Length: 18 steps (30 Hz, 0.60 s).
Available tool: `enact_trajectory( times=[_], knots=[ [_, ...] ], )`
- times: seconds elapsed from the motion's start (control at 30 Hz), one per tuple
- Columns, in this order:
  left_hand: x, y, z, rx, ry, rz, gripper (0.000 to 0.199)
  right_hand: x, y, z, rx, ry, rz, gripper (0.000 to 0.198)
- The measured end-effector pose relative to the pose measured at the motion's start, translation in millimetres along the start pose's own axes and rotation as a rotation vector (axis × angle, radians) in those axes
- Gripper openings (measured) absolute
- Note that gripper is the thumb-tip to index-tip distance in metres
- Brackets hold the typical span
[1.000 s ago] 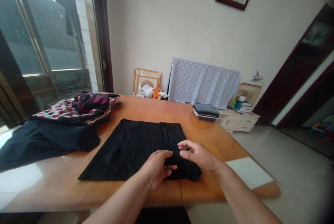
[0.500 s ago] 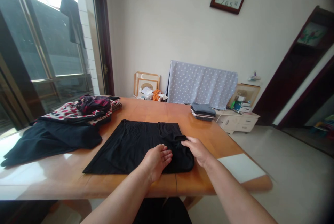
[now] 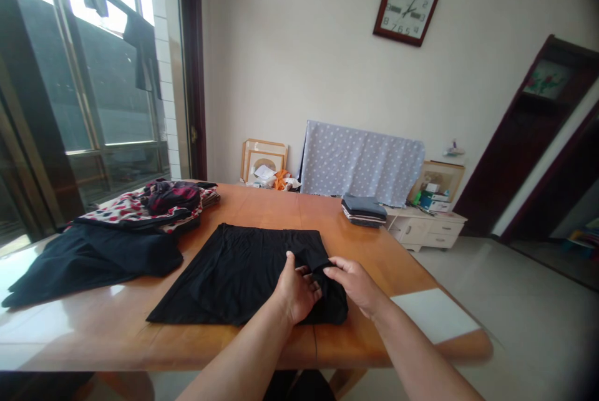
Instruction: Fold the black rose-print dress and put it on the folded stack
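A black garment [image 3: 234, 276] lies folded on the wooden table in front of me; its exact kind does not show. At its right end my right hand [image 3: 353, 282] pinches a folded edge of the cloth between thumb and fingers, holding it slightly raised. My left hand [image 3: 299, 292] is over the garment's near right part, close beside the right hand. Its thumb points up and its fingers are loosely bent and apart from the thumb, against or just over the cloth. No cloth is visibly gripped in it.
On the wooden table [image 3: 369, 332], a pile of patterned clothes [image 3: 140, 204] and a dark navy garment [image 3: 93, 257] lie left. A neat folded stack [image 3: 364, 209] sits at the far right edge, and a white sheet [image 3: 435, 314] at the near right corner. Beyond stands a low white cabinet [image 3: 433, 231].
My left hand has moved right and slightly up, closer to my right hand. The right hand still pinches the garment's edge, a little lower in view. The camera has tilted slightly upward.
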<state>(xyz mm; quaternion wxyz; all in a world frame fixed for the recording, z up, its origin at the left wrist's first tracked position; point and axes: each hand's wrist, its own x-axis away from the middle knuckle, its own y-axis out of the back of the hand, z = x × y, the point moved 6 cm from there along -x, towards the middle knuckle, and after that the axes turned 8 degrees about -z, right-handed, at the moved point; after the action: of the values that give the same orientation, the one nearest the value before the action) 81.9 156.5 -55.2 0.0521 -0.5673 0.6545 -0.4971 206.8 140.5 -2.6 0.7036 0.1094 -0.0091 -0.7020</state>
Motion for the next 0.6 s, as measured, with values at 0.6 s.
enact_trajectory(
  times=[0.6],
  knots=[
    [-11.6,36.8,-24.3,-0.261,-0.101,-0.259,0.010,15.6,10.3,-25.8,0.545,0.224,-0.045,0.025]
  ],
)
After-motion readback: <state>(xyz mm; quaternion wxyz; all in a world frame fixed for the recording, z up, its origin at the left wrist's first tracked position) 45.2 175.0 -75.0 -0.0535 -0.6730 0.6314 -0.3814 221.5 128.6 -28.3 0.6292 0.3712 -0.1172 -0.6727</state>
